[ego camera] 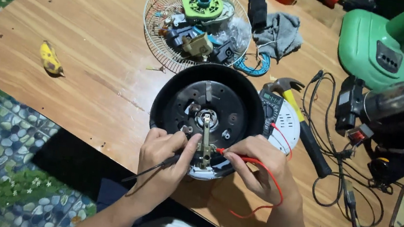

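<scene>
left hand (163, 157) pinching thin black probe (154, 167), right hand (257, 164) red probe (230, 154), round black cooker base (202, 109)

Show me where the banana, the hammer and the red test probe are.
banana (50, 58): head view, middle of its yellow peel.
hammer (311, 145): head view, on the black grip.
red test probe (230, 154): head view, shaft beside the right hand (260, 164) fingers.

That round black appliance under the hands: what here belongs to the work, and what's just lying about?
In use: round black appliance base, black probe in left hand, red probe in right hand, multimeter.

Lying about: yellow banana, hammer, wire fan guard, grey rag.
</scene>
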